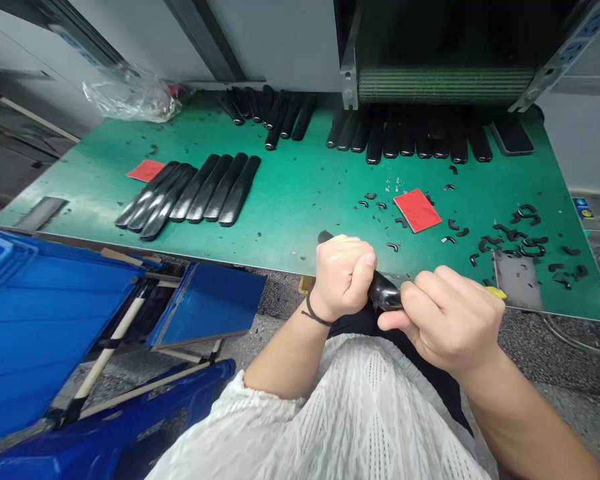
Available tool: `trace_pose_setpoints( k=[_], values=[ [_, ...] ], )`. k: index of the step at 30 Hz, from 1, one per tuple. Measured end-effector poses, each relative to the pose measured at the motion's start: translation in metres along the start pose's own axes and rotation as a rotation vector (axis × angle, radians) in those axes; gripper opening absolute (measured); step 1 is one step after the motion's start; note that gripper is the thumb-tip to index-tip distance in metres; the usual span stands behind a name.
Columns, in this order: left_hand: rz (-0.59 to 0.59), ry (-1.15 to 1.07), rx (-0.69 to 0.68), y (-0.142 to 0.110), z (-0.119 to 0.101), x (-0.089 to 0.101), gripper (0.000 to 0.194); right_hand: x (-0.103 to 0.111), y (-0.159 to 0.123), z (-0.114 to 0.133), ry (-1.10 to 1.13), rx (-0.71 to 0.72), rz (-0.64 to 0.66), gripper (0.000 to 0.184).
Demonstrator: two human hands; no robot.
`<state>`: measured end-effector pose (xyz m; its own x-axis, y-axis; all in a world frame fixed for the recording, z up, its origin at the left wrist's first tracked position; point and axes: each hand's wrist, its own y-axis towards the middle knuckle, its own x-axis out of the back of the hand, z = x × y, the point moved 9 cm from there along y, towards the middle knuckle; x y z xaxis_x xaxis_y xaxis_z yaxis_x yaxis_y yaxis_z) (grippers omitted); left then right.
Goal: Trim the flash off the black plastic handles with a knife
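My left hand [344,277] is wrapped round a black plastic handle [386,293], whose glossy rounded end points towards my right hand. The other end pokes out beyond my knuckles. My right hand [450,317] is closed against that glossy end, its thumb just beneath it. From behind the right fist sticks out the yellow tip of a tool [496,292]; the rest of it is hidden in the fingers. Similar black handles [215,190] lie side by side on the green table [300,200], left of my hands.
More black handles [410,137] line the back, beneath a machine with a ribbed green roller [445,87]. Curved black scraps [530,243] surround a grey plate [517,280]. A red square [417,210], a phone [513,135] and plastic bag [133,97] lie on the table. Blue bins [45,320] stand left.
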<state>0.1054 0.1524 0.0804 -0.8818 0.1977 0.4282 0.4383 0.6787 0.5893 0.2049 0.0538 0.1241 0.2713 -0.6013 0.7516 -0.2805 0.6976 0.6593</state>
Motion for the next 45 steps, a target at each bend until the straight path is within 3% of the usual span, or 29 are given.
trace_pose_setpoints(
  k=[5,7,10,14,17,21,27,33,40,45],
  values=[
    [-0.028,-0.025,0.241,-0.015,-0.004,-0.001,0.054,0.008,-0.008,0.003,-0.104,0.035,-0.169,0.044],
    [0.07,-0.058,0.305,-0.019,-0.01,-0.004,0.052,0.011,-0.01,-0.001,-0.006,0.029,-0.193,0.033],
    [0.265,-0.144,0.32,-0.022,-0.019,-0.01,0.042,0.016,-0.009,-0.016,0.316,-0.038,-0.195,0.008],
    [0.431,-0.385,0.302,-0.027,-0.019,-0.018,0.039,0.015,-0.003,-0.041,0.554,-0.153,-0.108,0.018],
    [0.403,-0.516,0.276,-0.029,-0.015,-0.019,0.042,0.012,0.002,-0.049,0.51,-0.171,0.008,0.041],
    [0.363,-0.537,0.239,-0.031,-0.016,-0.019,0.044,0.003,0.007,-0.048,0.506,-0.168,0.168,0.057],
    [0.35,-0.497,0.183,-0.029,-0.021,-0.019,0.043,-0.003,0.013,-0.042,0.44,-0.142,0.271,0.056],
    [0.286,-0.545,0.224,-0.03,-0.022,-0.022,0.043,0.009,0.014,-0.038,0.186,-0.063,0.148,0.058],
    [0.208,-0.688,0.449,-0.038,-0.012,-0.035,0.045,0.015,0.009,-0.028,-0.139,-0.056,-0.067,0.055],
    [0.125,-0.836,0.58,-0.038,-0.005,-0.042,0.044,0.003,0.003,-0.022,-0.164,-0.086,-0.053,0.055]
  ],
)
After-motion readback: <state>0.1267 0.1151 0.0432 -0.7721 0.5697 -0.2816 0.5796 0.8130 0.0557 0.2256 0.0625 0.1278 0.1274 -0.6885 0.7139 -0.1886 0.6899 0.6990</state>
